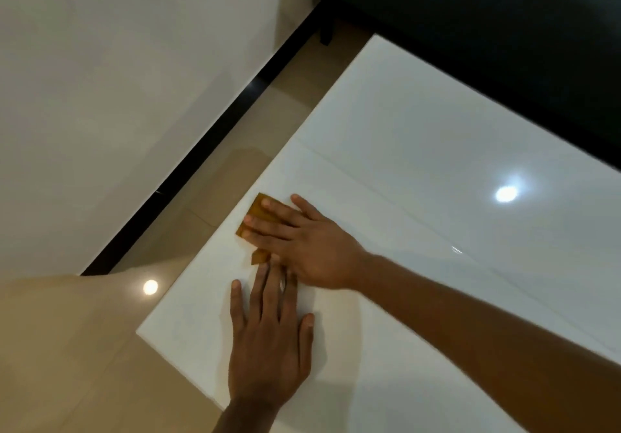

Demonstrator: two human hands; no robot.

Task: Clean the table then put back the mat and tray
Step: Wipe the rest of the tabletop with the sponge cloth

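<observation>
I am looking down at a glossy white table (437, 170), seen from above its near left corner. My right hand (302, 241) reaches across from the right, fingers straight and slightly spread, pressing flat on a small folded yellow-brown cloth (256, 212). The cloth lies under my fingers, close to the table's left edge, with part of it showing beyond my fingertips and a small corner showing below my palm. Its long side runs roughly along that left edge, pointing away from me.

My left hand (268, 342) lies flat on the table nearer to me, fingers straight and a little apart, holding nothing. Its fingertips come up just beside the heel of my right hand, perhaps touching it; I cannot tell.

Nearly all the unwiped-looking surface stretches to the right and away from the cloth, so I judge the next wipe should travel rightward, led by my right hand. Neither the mat nor the tray is in view. Beyond the table's left edge are a tan floor (84, 348), a black skirting strip (208, 157) and a pale wall (117, 79).
</observation>
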